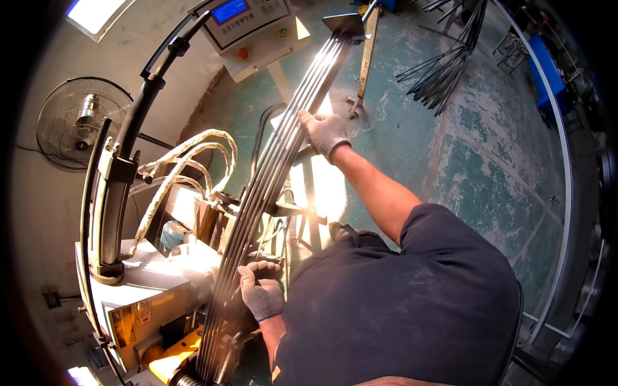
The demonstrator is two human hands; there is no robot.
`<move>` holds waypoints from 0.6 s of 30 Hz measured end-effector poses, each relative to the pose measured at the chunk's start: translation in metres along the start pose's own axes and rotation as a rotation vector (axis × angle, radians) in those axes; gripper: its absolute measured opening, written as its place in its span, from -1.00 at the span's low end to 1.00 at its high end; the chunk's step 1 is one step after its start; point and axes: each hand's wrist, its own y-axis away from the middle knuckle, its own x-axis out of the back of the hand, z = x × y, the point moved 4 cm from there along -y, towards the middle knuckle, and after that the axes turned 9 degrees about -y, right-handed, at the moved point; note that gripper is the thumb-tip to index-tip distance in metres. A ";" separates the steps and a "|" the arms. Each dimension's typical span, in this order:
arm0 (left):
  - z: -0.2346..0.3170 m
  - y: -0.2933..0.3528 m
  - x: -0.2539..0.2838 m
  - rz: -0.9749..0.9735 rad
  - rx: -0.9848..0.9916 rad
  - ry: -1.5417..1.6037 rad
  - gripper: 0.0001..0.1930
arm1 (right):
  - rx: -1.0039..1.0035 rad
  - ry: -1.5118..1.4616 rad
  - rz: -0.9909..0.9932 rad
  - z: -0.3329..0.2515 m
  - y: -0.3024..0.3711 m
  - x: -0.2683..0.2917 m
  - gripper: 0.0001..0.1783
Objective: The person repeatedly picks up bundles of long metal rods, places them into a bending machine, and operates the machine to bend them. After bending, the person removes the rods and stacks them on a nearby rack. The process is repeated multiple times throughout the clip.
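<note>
Well, some long, shiny metal rods (277,154) lie side by side on a slant in front of the person, and everything else sits around them. The right hand (325,134), in a pale glove, touches the right edge of the rods, nearer their top end. Its thumb is up against the rods, but I can't tell if the hand is pinching them, because the other fingers are partly hidden. The left hand (262,299), in a glove too, is by the right edge of the rods, lower down. Its fingers are a bit curled and its thumb is spread away from them. I can't tell if it touches the rods.

A dark flat plate (344,25) is at the top end of the rods. Left of the rods are pale wrapped hoses (161,199), a white machine box (145,283) and, farther off, a round fan (84,123). A control box (264,29) with a blue screen (229,10) is left of their top end. Right of the rods, past the right hand, a bunch of dark rods (444,77) lies well apart from them.
</note>
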 end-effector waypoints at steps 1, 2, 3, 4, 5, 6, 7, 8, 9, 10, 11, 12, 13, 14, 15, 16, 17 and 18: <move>-0.003 -0.001 0.000 -0.003 0.014 0.009 -0.51 | 0.008 -0.011 0.003 0.003 -0.001 0.000 -0.41; -0.006 -0.001 0.001 -0.002 0.029 0.019 -0.53 | 0.006 -0.040 0.006 0.005 0.000 0.001 -0.39; -0.008 -0.001 0.003 0.001 0.042 0.031 -0.55 | 0.020 -0.067 0.027 0.008 0.003 0.002 -0.42; -0.012 0.000 0.005 -0.035 0.054 0.061 -0.59 | 0.033 -0.092 0.046 0.010 0.007 0.002 -0.44; -0.015 0.007 0.006 -0.031 0.071 0.050 -0.67 | 0.043 -0.105 0.050 0.016 0.011 -0.001 -0.46; -0.017 0.010 0.010 0.002 0.086 0.017 -0.70 | 0.050 -0.136 0.033 0.029 0.011 -0.002 -0.48; -0.021 0.018 0.017 0.058 0.099 -0.001 -0.74 | 0.033 -0.094 0.034 0.039 0.014 -0.002 -0.49; -0.025 0.023 0.023 0.069 0.136 0.036 -0.77 | 0.060 -0.086 0.043 0.058 0.014 -0.002 -0.50; -0.030 0.023 0.027 0.086 0.168 0.079 -0.80 | 0.014 -0.095 0.066 0.074 0.014 0.009 -0.50; -0.036 0.026 0.035 0.100 0.192 0.047 -0.83 | 0.008 0.003 0.037 0.092 0.017 0.016 -0.51; -0.033 0.033 0.035 0.062 0.071 -0.148 -0.84 | -0.031 0.044 0.033 0.118 0.017 0.026 -0.50; -0.034 0.037 0.044 0.094 0.132 -0.095 -0.82 | -0.087 0.131 0.037 0.141 0.022 0.035 -0.52; -0.034 0.046 0.051 0.166 0.261 0.005 -0.79 | -0.155 0.188 0.008 0.167 0.027 0.042 -0.52; -0.050 0.049 0.072 0.176 0.251 0.003 -0.78 | -0.206 0.296 -0.036 0.187 0.038 0.048 -0.51; -0.059 0.052 0.084 0.182 0.193 0.016 -0.79 | -0.226 0.373 -0.068 0.208 0.048 0.052 -0.51; -0.056 0.060 0.091 0.191 0.156 -0.005 -0.81 | -0.281 0.409 -0.114 0.226 0.064 0.054 -0.51; -0.064 0.069 0.103 0.250 0.143 0.015 -0.81 | -0.330 0.444 -0.148 0.240 0.080 0.054 -0.51; -0.064 0.082 0.113 0.296 0.117 0.034 -0.81 | -0.348 0.500 -0.208 0.254 0.095 0.050 -0.52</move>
